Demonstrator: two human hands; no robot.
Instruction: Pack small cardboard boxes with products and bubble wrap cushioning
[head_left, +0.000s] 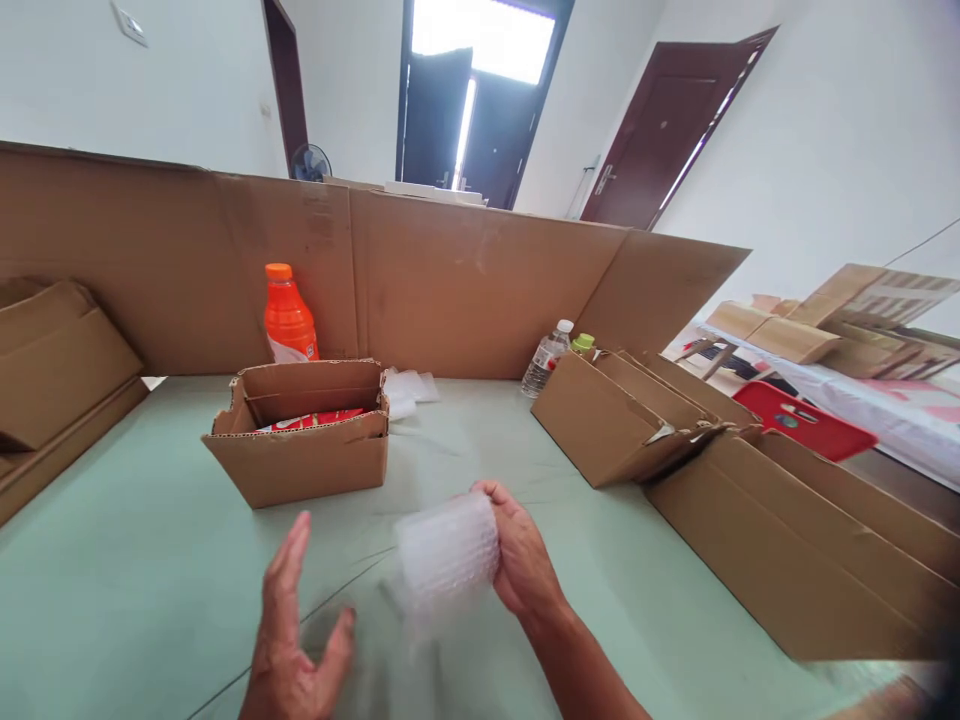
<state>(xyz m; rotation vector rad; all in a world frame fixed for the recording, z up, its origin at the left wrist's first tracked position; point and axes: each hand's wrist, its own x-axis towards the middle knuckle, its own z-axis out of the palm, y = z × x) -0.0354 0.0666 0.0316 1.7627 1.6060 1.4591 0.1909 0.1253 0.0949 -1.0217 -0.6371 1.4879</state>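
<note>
My right hand grips a piece of bubble wrap by its right side, above the pale green table. The lower part of the wrap is smeared by motion, and whether something lies inside it I cannot tell. To the left, my left hand is apart from the wrap, its thumb and fingers spread with nothing between them. Beyond that hand stands an open cardboard box with a red packet inside.
Behind the box are an orange bottle and more clear wrap. A clear water bottle stands near an open carton, with a larger carton at right. A cardboard panel spans the back; folded cardboard sits left.
</note>
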